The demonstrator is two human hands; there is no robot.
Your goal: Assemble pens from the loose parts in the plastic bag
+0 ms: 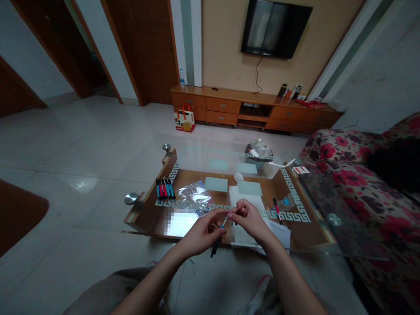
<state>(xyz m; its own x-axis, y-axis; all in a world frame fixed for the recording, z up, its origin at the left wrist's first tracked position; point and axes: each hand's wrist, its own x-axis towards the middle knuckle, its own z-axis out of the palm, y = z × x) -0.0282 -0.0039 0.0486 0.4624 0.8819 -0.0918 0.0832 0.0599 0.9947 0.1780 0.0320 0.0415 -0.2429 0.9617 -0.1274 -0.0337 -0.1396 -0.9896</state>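
My left hand (205, 231) is closed around a blue and black pen (215, 247), held tilted above the near edge of the glass table (192, 159). A thin pale tip of the pen points up toward my right hand (249, 219). The fingers of that hand are pinched together at this tip; what lies between them is too small to make out. Several pink, blue and black pens (165, 189) lie side by side on the table's left. A pink and black pen (277, 210) lies apart on the right. Between them is a clear plastic bag (195, 194).
White papers (279, 232) lie under and beside my right hand. A basket (259, 152) stands at the table's far side. A floral sofa (378, 202) flanks the right. Beyond are a paper bag (184, 119), a wooden TV cabinet (222, 104) and a wall television (276, 28).
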